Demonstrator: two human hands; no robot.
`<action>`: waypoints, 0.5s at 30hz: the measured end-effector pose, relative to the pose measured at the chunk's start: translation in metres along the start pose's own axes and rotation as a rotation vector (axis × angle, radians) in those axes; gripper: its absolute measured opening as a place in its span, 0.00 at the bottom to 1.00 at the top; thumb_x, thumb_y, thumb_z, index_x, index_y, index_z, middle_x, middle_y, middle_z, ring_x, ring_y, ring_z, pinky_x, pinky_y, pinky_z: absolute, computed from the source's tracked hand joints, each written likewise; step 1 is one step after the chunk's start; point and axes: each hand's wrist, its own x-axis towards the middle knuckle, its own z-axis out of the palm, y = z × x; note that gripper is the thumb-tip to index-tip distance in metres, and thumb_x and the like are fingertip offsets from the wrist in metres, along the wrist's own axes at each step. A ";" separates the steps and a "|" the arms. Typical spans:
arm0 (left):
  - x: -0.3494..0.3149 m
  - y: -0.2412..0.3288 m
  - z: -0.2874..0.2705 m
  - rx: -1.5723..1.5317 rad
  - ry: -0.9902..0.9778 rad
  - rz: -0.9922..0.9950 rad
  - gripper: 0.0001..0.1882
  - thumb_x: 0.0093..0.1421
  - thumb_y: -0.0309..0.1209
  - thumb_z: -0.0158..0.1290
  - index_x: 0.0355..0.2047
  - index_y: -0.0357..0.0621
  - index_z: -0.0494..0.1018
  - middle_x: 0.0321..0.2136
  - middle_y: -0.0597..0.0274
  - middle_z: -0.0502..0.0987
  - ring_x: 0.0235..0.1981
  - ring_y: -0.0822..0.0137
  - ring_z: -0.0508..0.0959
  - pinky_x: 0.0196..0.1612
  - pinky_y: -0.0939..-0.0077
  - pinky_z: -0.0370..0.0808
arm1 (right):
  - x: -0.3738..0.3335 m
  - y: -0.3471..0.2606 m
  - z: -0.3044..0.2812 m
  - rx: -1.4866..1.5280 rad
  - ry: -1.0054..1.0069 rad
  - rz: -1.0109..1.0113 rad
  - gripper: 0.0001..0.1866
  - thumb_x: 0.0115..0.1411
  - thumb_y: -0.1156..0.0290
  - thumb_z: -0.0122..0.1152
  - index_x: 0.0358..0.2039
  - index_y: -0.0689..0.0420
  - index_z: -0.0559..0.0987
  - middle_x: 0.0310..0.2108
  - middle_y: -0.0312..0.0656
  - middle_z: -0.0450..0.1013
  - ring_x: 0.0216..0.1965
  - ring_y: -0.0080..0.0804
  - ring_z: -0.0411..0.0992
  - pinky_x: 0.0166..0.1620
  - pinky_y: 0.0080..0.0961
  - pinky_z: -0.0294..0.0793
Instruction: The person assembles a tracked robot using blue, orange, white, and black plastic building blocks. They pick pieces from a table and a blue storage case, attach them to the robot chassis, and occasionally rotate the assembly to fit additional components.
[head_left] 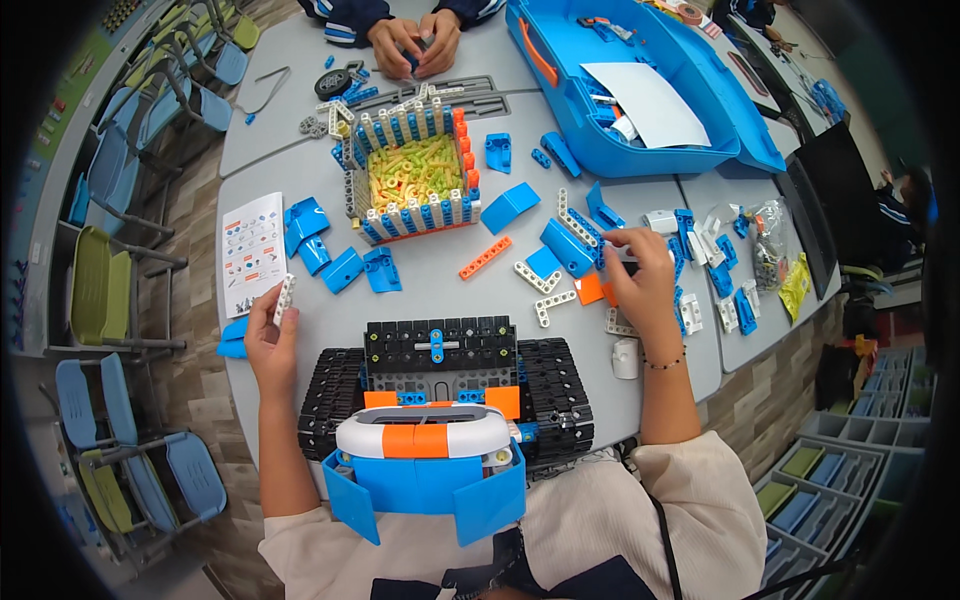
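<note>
My left hand (270, 345) is closed on a white beam with holes (285, 298), held upright between thumb and fingers beside a printed parts sheet (253, 250). Over loose building parts at the right, my right hand (648, 280) reaches with curved fingers, thumb and index apart. Its fingertips are close to a blue curved panel (570, 247) and an orange piece (589, 289); I see nothing held. Between my forearms stands a tracked model vehicle (440, 350) with black treads and a white, orange and blue body.
A brick-built box (420, 228) of yellow-green bits stands beyond the vehicle. An open blue case (640, 155) with white paper is at the far right. Across the table, another person's hands (415, 45) hold a small dark part. Blue panels, white angled beams (540, 278) and an orange beam (486, 258) lie scattered.
</note>
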 end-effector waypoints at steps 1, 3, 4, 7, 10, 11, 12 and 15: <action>0.000 0.000 -0.001 -0.021 -0.009 -0.014 0.19 0.62 0.26 0.53 0.53 0.38 0.70 0.38 0.64 0.74 0.34 0.76 0.71 0.42 0.79 0.69 | 0.000 0.000 0.003 -0.040 -0.009 -0.040 0.07 0.51 0.76 0.62 0.32 0.57 0.80 0.31 0.41 0.75 0.33 0.37 0.70 0.38 0.31 0.68; -0.001 0.000 -0.002 -0.020 -0.018 -0.062 0.18 0.64 0.30 0.50 0.53 0.39 0.71 0.35 0.66 0.73 0.31 0.78 0.69 0.39 0.80 0.68 | 0.001 0.001 0.009 -0.107 -0.040 -0.114 0.06 0.51 0.75 0.62 0.32 0.57 0.81 0.31 0.40 0.75 0.34 0.39 0.71 0.39 0.33 0.68; -0.003 0.001 -0.004 -0.005 0.012 -0.103 0.18 0.65 0.32 0.49 0.53 0.39 0.71 0.34 0.66 0.73 0.30 0.79 0.68 0.38 0.81 0.68 | 0.002 0.003 0.011 -0.102 -0.060 -0.136 0.05 0.51 0.74 0.63 0.30 0.56 0.81 0.31 0.40 0.76 0.34 0.40 0.71 0.38 0.34 0.68; 0.001 0.002 -0.004 -0.103 -0.042 -0.020 0.18 0.67 0.35 0.45 0.53 0.41 0.73 0.29 0.69 0.71 0.27 0.81 0.65 0.34 0.83 0.66 | 0.013 0.006 0.019 -0.181 -0.069 -0.163 0.04 0.52 0.74 0.62 0.30 0.57 0.82 0.31 0.42 0.76 0.34 0.42 0.72 0.39 0.37 0.69; 0.001 0.006 -0.003 -0.134 0.019 -0.089 0.19 0.67 0.35 0.43 0.54 0.41 0.73 0.25 0.71 0.70 0.27 0.80 0.65 0.35 0.85 0.65 | 0.031 0.008 0.026 -0.182 -0.137 -0.095 0.05 0.52 0.72 0.63 0.30 0.58 0.81 0.29 0.44 0.76 0.32 0.43 0.74 0.36 0.36 0.71; 0.002 0.007 0.000 -0.221 0.032 -0.072 0.19 0.67 0.34 0.44 0.54 0.40 0.73 0.25 0.71 0.70 0.28 0.80 0.66 0.35 0.85 0.66 | 0.037 0.008 0.027 -0.137 -0.198 -0.024 0.06 0.52 0.70 0.63 0.30 0.58 0.81 0.28 0.44 0.76 0.31 0.42 0.74 0.34 0.34 0.72; 0.004 0.009 -0.001 -0.236 0.026 -0.090 0.20 0.65 0.32 0.46 0.55 0.37 0.71 0.31 0.67 0.74 0.32 0.77 0.69 0.39 0.82 0.68 | 0.045 0.008 0.028 -0.151 -0.229 -0.006 0.07 0.52 0.69 0.64 0.30 0.58 0.81 0.28 0.44 0.76 0.30 0.41 0.74 0.34 0.33 0.72; -0.004 0.020 -0.003 -0.424 -0.016 -0.132 0.22 0.62 0.27 0.49 0.56 0.32 0.68 0.43 0.57 0.77 0.42 0.69 0.74 0.49 0.74 0.71 | 0.063 0.007 0.029 -0.208 -0.341 0.074 0.10 0.51 0.66 0.66 0.31 0.57 0.81 0.27 0.44 0.76 0.28 0.37 0.75 0.32 0.31 0.72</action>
